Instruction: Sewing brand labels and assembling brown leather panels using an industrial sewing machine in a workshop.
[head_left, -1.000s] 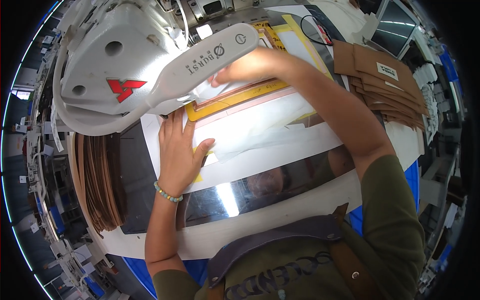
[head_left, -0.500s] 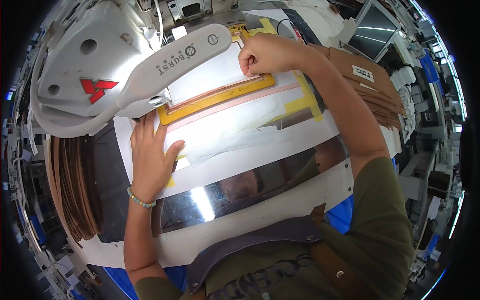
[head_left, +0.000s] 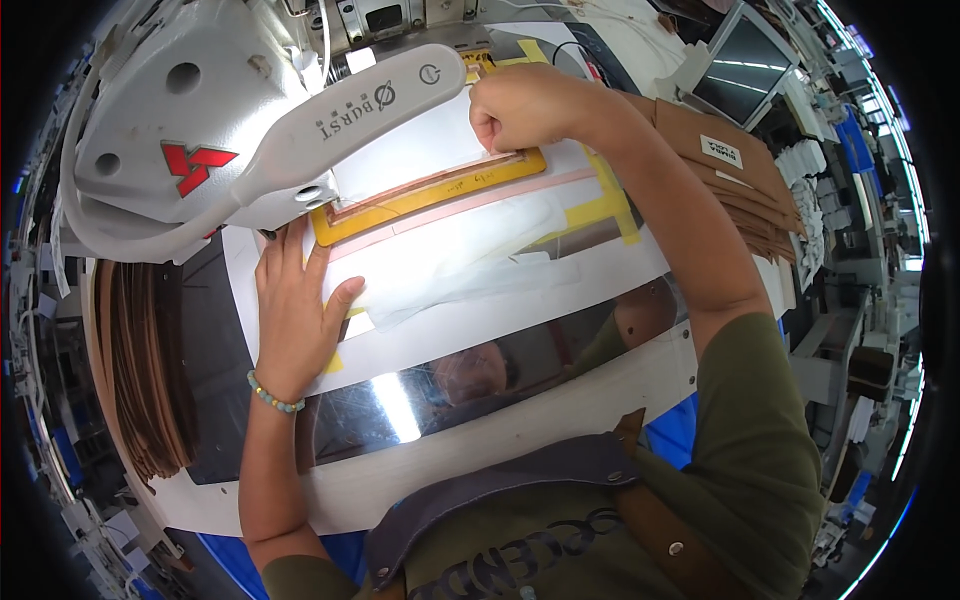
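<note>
My left hand (head_left: 300, 320) lies flat with its fingers spread on a white sheet (head_left: 245, 290). Its fingertips reach the left end of a yellow frame (head_left: 440, 205) with a brown inner border. Above the frame's right end, my right hand (head_left: 530, 105) is curled into a fist, knuckles down at the brown border. Whatever its fingers may hold is hidden. White material (head_left: 400, 165) shows inside the frame. A grey lamp arm (head_left: 350, 110) of a white sewing machine (head_left: 130, 140) covers part of the frame. Thin translucent film (head_left: 470, 280) lies in front of it.
Brown pieces (head_left: 140, 370) are stacked at the left edge. More brown pieces (head_left: 700, 150) lie at the right, below a screen (head_left: 740, 75). Yellow tape (head_left: 615, 195) marks the sheet's right side. A dark glossy panel (head_left: 400, 410) spans the table's front.
The view has shifted slightly. Both hands keep nearly the same pose and place at the yellow frame; nothing has visibly been picked up or let go.
</note>
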